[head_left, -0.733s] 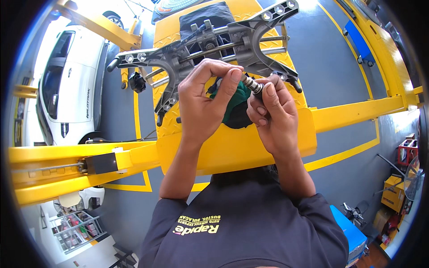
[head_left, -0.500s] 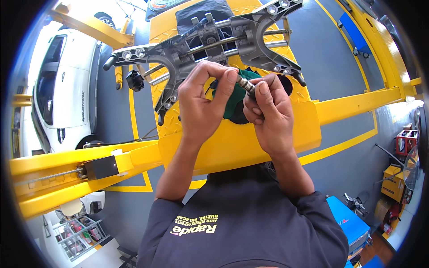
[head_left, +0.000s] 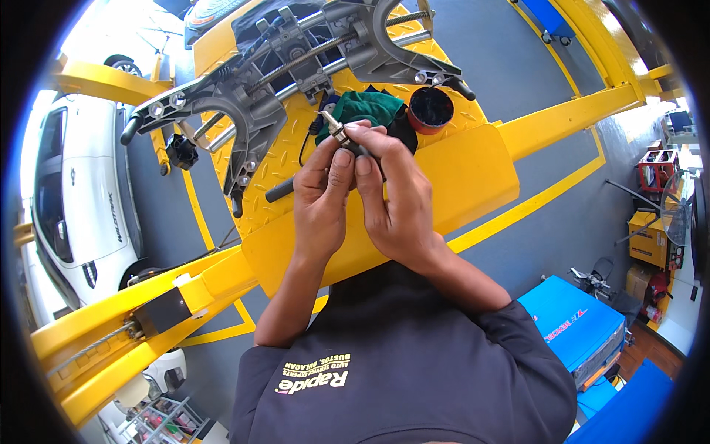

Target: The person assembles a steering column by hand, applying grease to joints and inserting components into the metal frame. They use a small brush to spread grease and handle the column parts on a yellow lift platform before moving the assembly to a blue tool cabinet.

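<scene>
Between the fingertips of both hands I hold a small silver metal fitting with a narrow tip pointing up and left. Its lower end is dark and partly hidden by my fingers. My left hand pinches it from the left, the thumb against the dark part. From the right, my right hand closes on it, the index finger across its upper side. Just beyond the hands lies a crumpled green cloth, with a red round container, dark inside, to its right. A black rod-shaped handle lies by my left hand.
A large grey metal wheel clamp with threaded rods spans the yellow platform beyond my hands. Yellow lift beams run to both sides. At far left stands a white vehicle; a blue box sits at lower right.
My view has turned, so the clamp sits further left. My hands have come together around the fitting, and the left fingers have moved from its tip down to its body. The red container shows more fully.
</scene>
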Demonstrator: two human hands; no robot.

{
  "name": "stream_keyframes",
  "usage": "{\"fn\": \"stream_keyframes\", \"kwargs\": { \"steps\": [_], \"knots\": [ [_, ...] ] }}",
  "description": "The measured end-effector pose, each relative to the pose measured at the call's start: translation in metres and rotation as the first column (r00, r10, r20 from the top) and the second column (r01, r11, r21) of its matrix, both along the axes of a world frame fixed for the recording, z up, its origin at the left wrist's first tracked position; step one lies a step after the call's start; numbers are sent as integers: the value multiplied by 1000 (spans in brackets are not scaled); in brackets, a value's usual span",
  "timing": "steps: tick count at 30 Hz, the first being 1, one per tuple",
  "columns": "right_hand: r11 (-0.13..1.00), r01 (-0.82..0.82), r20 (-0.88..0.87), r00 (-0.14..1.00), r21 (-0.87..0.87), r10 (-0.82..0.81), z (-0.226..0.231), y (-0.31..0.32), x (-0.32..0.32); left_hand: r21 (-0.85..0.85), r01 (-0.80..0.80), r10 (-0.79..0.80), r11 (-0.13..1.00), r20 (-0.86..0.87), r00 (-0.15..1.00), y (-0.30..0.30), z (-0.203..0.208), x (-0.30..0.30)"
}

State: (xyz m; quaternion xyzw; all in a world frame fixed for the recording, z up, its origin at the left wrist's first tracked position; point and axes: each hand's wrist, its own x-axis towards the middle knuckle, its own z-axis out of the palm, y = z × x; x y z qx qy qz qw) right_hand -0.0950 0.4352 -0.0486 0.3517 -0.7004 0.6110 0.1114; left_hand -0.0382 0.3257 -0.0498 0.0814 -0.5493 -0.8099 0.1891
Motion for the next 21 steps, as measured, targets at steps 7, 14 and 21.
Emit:
{"fn": "stream_keyframes", "kwargs": {
  "steps": [7, 14, 21],
  "knots": [
    [933, 356, -196, 919, 44, -341, -3, 64, -79, -292, -83, 76, 953, -37, 996, -25, 15, -44],
    [925, -50, 0, 999, 378, 54, -17, 83, -155, -456, -186, 165, 871, -86, 983, -20, -13, -70],
    [984, -51, -52, 997, 169, 61, -31, 79, -147, -554, -203, 241, 807, -4, 971, -10, -32, -57]
  ]
}}
